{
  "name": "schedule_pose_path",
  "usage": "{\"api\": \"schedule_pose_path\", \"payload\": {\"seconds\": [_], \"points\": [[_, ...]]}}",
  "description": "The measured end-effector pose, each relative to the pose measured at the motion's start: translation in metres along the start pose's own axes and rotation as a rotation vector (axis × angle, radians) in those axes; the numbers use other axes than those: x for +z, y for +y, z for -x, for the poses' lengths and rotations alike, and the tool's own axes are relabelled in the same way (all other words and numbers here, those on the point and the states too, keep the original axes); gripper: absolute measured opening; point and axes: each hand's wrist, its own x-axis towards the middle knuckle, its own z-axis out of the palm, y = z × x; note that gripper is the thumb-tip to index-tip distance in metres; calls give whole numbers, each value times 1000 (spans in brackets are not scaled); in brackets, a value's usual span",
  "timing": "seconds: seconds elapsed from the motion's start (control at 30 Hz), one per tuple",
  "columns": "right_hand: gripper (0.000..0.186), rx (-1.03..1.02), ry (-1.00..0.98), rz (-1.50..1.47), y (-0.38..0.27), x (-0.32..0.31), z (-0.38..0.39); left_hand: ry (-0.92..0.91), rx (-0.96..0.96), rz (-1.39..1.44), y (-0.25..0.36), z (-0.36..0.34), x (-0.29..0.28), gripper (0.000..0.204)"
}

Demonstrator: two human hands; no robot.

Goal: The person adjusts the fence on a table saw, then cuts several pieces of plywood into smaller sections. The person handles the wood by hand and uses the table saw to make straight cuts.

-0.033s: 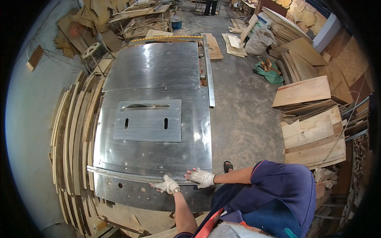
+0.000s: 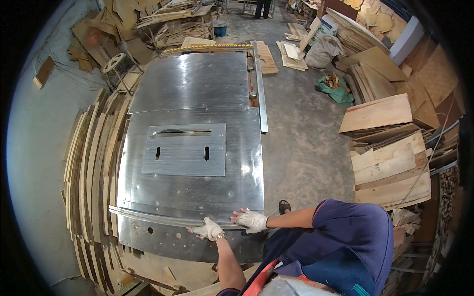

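A metal-topped saw table (image 2: 197,190) stretches away in front of me. Across its near part lies a long narrow metal rail (image 2: 153,216). My left hand (image 2: 209,229), in a white glove with bare fingertips, rests at this rail with its fingers spread. Just to its right, my right hand (image 2: 251,221) wears the same kind of glove and lies on the rail, fingers stretched to the left. Neither hand grasps anything that I can see. Farther up the tabletop sits a rectangular metal insert plate (image 2: 183,165) with two oval holes and a slot showing a saw blade (image 2: 183,131).
Long wooden strips (image 2: 91,172) stand along the left wall. Stacked boards (image 2: 390,167) and a green sack (image 2: 335,90) line the right side beyond the concrete floor (image 2: 301,133). A metal side rail (image 2: 260,98) borders the table's right edge. Another person (image 2: 262,9) stands far back.
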Motion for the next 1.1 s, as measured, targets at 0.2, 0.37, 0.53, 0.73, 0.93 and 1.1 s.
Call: {"api": "schedule_pose_path", "payload": {"seconds": [0.2,0.37,0.53,0.73,0.93,1.1], "points": [[89,-12,37,-37,-1,0,9,-44,-57,-66,-5,3,1,92],[87,-67,113,-38,8,6,7,-41,-10,-36,-8,0,5,91],[76,-65,19,-162,25,-9,43,-31,-7,-32,-9,15,12,93],[65,100,159,-415,114,-47,186,80,45,-262,-12,51,22,97],[61,827,309,-391,273,27,433,175,225,-397,-24,201,21,96],[61,1386,154,-558,354,124,678,42,603,-101,12,413,95,90]]}}
